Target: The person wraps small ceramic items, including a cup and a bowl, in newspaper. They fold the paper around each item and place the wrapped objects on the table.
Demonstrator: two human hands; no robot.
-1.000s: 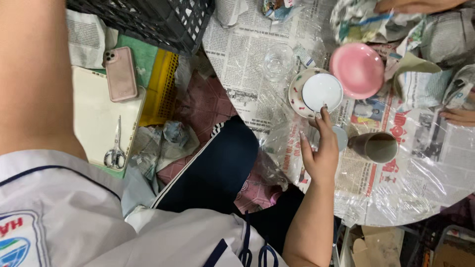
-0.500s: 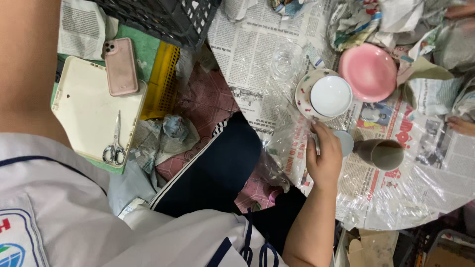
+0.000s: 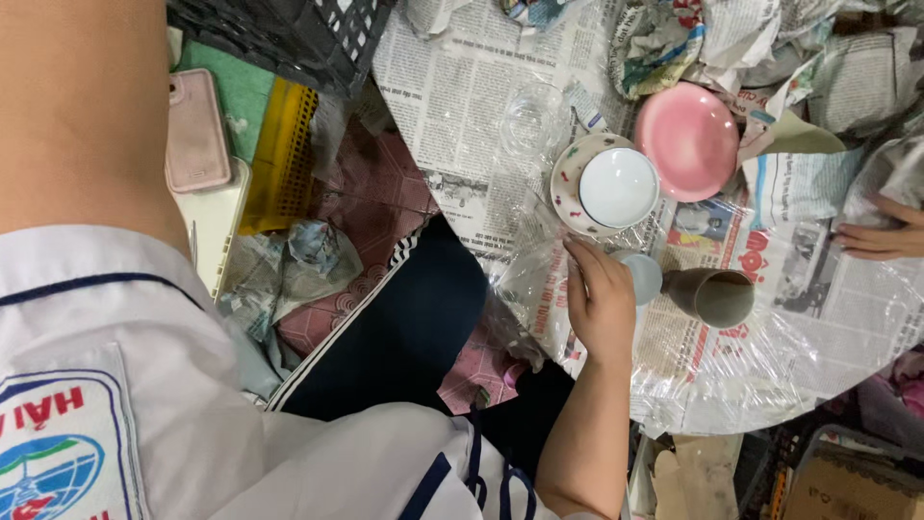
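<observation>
Fingers (image 3: 583, 262) of your right hand (image 3: 602, 308) lie almost straight and close together, tips pressed on the clear plastic film (image 3: 525, 289) at the table (image 3: 462, 106) edge. They are closed on nothing; your thumb is hidden. The work looks to be at the stage of handling the film beside the crockery, with no piece gripped yet. Any pickup would call for curling the fingers round the small pale-blue cup (image 3: 645, 277), which sits just beside your hand at 2 o'clock, touching or nearly so.

Farther out, the white bowl on its patterned saucer (image 3: 568, 183) lies at 12 o'clock of the fingertips, the grey-brown cup (image 3: 717, 297) at 3 o'clock, and the pink bowl (image 3: 685, 141) at 1 o'clock. Another person's hand (image 3: 881, 231) rests well apart at 3 o'clock. Only your left forearm shows.
</observation>
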